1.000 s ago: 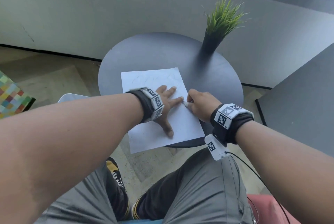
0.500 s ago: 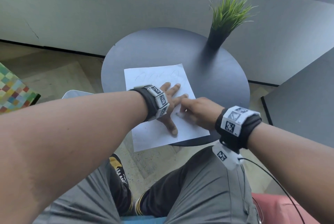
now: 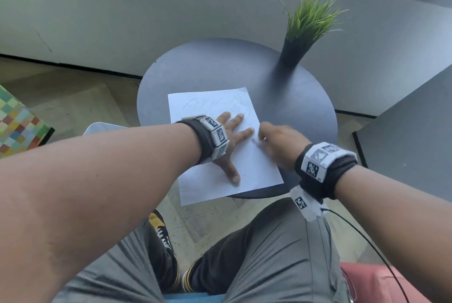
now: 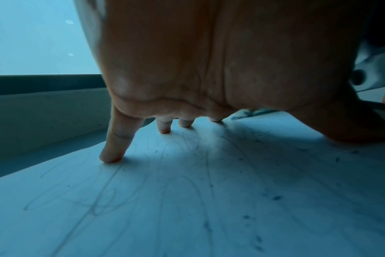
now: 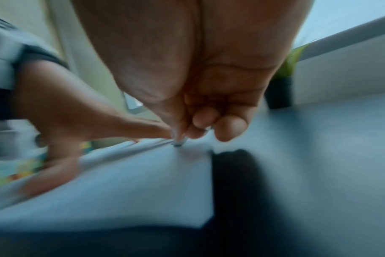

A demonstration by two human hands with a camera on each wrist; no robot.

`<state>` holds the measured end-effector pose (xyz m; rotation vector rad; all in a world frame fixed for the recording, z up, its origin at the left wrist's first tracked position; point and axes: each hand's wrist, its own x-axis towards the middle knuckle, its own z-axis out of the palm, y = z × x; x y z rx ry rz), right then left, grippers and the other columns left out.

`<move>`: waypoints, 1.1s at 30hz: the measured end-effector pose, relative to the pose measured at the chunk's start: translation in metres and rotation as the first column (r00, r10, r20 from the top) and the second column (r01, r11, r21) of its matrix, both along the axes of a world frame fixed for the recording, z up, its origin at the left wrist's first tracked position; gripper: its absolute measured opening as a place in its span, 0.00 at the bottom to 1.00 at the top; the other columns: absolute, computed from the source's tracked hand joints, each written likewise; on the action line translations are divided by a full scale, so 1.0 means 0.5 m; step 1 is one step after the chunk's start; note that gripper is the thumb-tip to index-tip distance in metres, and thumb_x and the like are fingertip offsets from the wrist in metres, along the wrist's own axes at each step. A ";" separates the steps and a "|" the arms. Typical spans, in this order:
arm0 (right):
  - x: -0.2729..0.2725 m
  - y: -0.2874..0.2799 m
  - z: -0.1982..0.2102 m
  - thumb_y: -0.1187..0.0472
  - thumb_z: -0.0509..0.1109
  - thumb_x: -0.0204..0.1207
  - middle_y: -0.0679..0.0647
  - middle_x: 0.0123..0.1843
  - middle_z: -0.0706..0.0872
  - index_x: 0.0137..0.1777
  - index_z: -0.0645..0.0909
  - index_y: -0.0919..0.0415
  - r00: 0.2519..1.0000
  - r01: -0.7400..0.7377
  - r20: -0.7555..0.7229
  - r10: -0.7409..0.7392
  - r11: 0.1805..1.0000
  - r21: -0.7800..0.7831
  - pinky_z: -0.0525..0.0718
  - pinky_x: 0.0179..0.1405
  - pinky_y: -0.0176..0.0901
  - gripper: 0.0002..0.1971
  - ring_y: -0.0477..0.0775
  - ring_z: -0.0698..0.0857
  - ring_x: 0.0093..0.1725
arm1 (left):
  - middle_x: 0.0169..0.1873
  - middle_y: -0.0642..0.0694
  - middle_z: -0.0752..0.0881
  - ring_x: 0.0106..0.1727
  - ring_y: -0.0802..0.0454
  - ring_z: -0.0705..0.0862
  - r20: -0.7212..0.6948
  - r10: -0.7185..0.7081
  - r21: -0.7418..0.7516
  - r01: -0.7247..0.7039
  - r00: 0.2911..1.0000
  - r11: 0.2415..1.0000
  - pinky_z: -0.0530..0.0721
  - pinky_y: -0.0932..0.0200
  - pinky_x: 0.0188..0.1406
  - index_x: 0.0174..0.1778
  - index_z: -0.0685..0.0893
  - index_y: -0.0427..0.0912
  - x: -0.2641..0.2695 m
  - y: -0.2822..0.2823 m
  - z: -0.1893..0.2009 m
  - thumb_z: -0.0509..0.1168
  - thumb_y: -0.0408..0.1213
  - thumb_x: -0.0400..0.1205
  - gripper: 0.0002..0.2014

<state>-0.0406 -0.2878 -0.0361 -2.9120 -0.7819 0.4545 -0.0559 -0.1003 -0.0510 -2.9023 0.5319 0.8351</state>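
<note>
Nearest to me are the person's knees in grey trousers (image 3: 269, 253), and just past them is the near edge of the round dark worktop (image 3: 300, 106). A white sheet of paper (image 3: 254, 168) lies on its near part, and the near left corner of the sheet hangs a little over the edge. The left hand (image 3: 231, 146) lies flat on the sheet, the fingers (image 4: 115, 144) straight and spread, and it pins the paper down. Just to its right, the right hand (image 3: 278, 141) is curled and pinches a small pale thing (image 5: 179, 141) whose tip touches the paper beside the left forefinger. I think it is an eraser, but that view is blurred and I cannot be sure. The paper is light, thin and easy to crease or tear. I judge it will slide on the smooth top, so a flat palm close to the rubbed place is the right hold. Farther on the sheet there are faint pencil loops (image 3: 212, 104), and at the far right stands a plant (image 3: 292, 53) in a dark pot.
</note>
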 end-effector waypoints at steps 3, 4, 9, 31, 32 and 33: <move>-0.071 0.027 -0.007 0.57 0.63 0.82 0.53 0.45 0.81 0.52 0.72 0.54 0.952 -0.283 -0.117 0.283 0.959 0.016 0.79 0.41 0.50 0.04 0.60 0.78 0.43 | 0.84 0.47 0.28 0.85 0.35 0.32 -0.009 0.003 0.014 -0.003 1.000 1.000 0.51 0.21 0.77 0.84 0.33 0.63 -0.001 -0.001 0.001 0.73 0.78 0.54 0.72; -0.071 0.027 -0.005 0.54 0.63 0.82 0.52 0.46 0.82 0.52 0.74 0.55 0.944 -0.302 -0.129 0.302 0.953 0.023 0.78 0.42 0.49 0.05 0.58 0.76 0.42 | 0.84 0.48 0.28 0.85 0.35 0.32 -0.010 0.002 0.014 -0.002 1.000 1.000 0.51 0.21 0.77 0.84 0.33 0.63 -0.001 -0.001 0.001 0.72 0.78 0.54 0.72; -0.005 -0.019 0.004 0.43 0.64 0.81 0.52 0.43 0.83 0.53 0.77 0.54 0.995 0.061 -0.090 -0.051 0.992 0.108 0.77 0.42 0.44 0.14 0.57 0.80 0.43 | 0.85 0.51 0.31 0.86 0.40 0.34 0.013 0.027 -0.017 -0.027 1.000 1.000 0.53 0.19 0.74 0.84 0.35 0.65 -0.011 0.000 0.008 0.71 0.79 0.55 0.69; -0.018 0.067 0.000 0.49 0.59 0.84 0.61 0.52 0.84 0.55 0.73 0.55 0.983 0.170 -0.083 -0.164 0.983 0.072 0.84 0.50 0.53 0.11 0.66 0.82 0.48 | 0.84 0.47 0.29 0.85 0.40 0.32 -0.021 0.115 -0.001 -0.115 0.993 0.993 0.50 0.21 0.75 0.84 0.32 0.64 -0.040 0.071 0.021 0.69 0.80 0.58 0.68; -0.033 0.082 -0.003 0.51 0.58 0.84 0.61 0.53 0.84 0.58 0.73 0.56 0.992 0.081 -0.099 -0.075 0.995 0.056 0.82 0.50 0.51 0.11 0.65 0.82 0.51 | 0.84 0.47 0.29 0.85 0.40 0.32 -0.019 0.119 0.000 -0.119 0.993 0.993 0.50 0.20 0.75 0.84 0.32 0.64 -0.040 0.073 0.018 0.69 0.81 0.57 0.68; -0.053 0.099 -0.005 0.52 0.58 0.85 0.61 0.55 0.84 0.60 0.73 0.56 0.991 -0.023 -0.134 0.030 0.998 0.052 0.80 0.49 0.50 0.11 0.64 0.82 0.53 | 0.84 0.48 0.28 0.85 0.40 0.32 -0.018 0.123 0.000 -0.123 0.992 0.992 0.51 0.18 0.74 0.83 0.32 0.64 -0.040 0.074 0.016 0.68 0.81 0.57 0.68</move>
